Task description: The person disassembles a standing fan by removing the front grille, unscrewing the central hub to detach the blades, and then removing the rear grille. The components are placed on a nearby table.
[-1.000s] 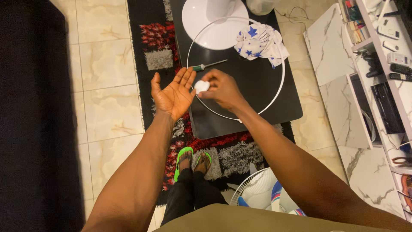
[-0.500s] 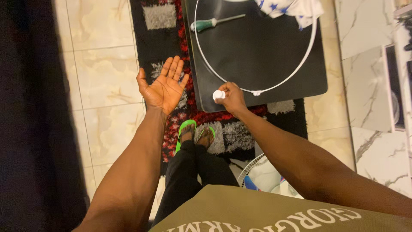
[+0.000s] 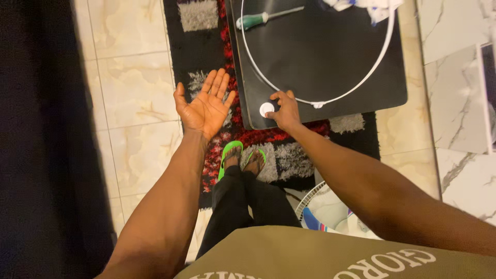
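Observation:
My right hand (image 3: 284, 110) rests at the near left corner of a low black table (image 3: 361, 93), fingertips around a small round white cap (image 3: 266, 109) lying on the tabletop. My left hand (image 3: 205, 105) is held palm up, fingers apart and empty, over the rug just left of the table. A large white wire ring (image 3: 330, 98) lies flat on the table. A green-handled screwdriver (image 3: 266, 18) lies inside the ring near its far edge.
A black, red and grey patterned rug (image 3: 206, 31) lies under the table on beige floor tiles (image 3: 129, 82). My feet wear green sandals (image 3: 243, 155). A white fan grille (image 3: 320, 206) sits by my right leg. Crumpled cloth (image 3: 367, 5) lies at the table's far edge.
The view tilted downward, so the table slid toward the top. My right hand carried the white cap away from my left palm and down onto the table's near corner.

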